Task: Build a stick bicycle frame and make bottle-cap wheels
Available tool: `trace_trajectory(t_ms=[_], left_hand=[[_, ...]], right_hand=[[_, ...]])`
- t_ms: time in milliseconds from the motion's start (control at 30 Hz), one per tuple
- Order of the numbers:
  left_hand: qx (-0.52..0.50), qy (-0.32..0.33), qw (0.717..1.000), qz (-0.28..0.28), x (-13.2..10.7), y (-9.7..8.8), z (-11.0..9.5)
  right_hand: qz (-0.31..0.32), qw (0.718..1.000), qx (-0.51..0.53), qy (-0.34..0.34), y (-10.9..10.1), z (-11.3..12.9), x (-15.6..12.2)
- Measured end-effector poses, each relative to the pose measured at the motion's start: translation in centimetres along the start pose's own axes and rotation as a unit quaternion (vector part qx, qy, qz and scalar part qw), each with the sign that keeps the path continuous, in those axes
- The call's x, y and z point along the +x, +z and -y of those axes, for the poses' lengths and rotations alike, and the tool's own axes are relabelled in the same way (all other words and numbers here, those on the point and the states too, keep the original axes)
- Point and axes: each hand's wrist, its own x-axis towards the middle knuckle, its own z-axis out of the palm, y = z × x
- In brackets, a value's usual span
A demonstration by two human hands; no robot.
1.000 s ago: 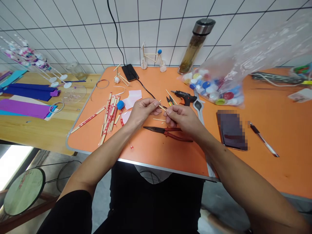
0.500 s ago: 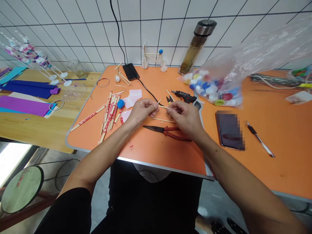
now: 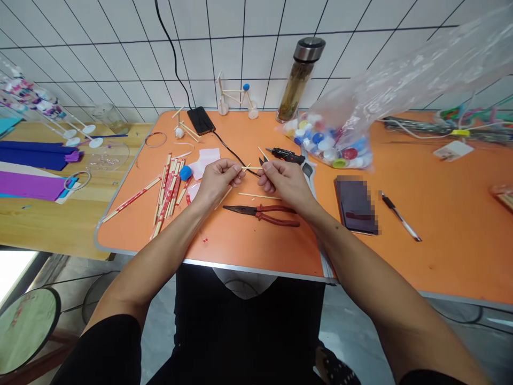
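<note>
My left hand (image 3: 219, 179) is closed in a pinch on a thin wooden stick (image 3: 223, 199), whose lower end shows slanting below the palm. My right hand (image 3: 284, 179) pinches another pale wooden stick (image 3: 254, 168), lying level between both hands. The two sticks appear to cross by my left fingertips; whether they are joined I cannot tell. Red-handled long-nose pliers (image 3: 262, 212) lie just below the hands, near a loose stick (image 3: 259, 196). Behind my right hand are a black glue gun (image 3: 286, 155) and a dark pointed tool, partly hidden.
Wrapped chopsticks (image 3: 170, 190) and a blue cap (image 3: 185, 172) lie left. At the back stand a small stick model (image 3: 236, 96) and a tea bottle (image 3: 298, 80). A bag of bottle caps (image 3: 328, 141), phone (image 3: 356, 206) and pen (image 3: 401, 216) are right.
The view has turned slightly right. My hands keep their pinches, and the stick tips now cross nearer my left fingers. The stick's lower end shows beneath my left hand.
</note>
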Motion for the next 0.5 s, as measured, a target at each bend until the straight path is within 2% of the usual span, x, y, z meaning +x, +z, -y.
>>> trace_trajectory(t_ms=[133, 300, 367, 500], left_hand=[[-0.019, -0.011, 1.0, -0.011, 0.1, -0.21, -0.15], [-0.036, -0.027, 0.999, -0.011, -0.03, 0.0, -0.32], [-0.055, -0.04, 0.998, 0.005, -0.13, 0.14, -0.43], [-0.133, -0.097, 0.984, 0.073, -0.29, 0.16, -0.94]], right_hand=[[-0.031, 0.993, 0.108, 0.03, -0.73, -0.15, 0.49], [-0.033, 0.993, 0.113, 0.032, -0.44, 0.09, 0.45], [-0.035, 0.992, 0.116, 0.036, -0.19, 0.1, 0.38], [-0.028, 0.988, 0.145, 0.05, -0.14, 0.04, 0.43]])
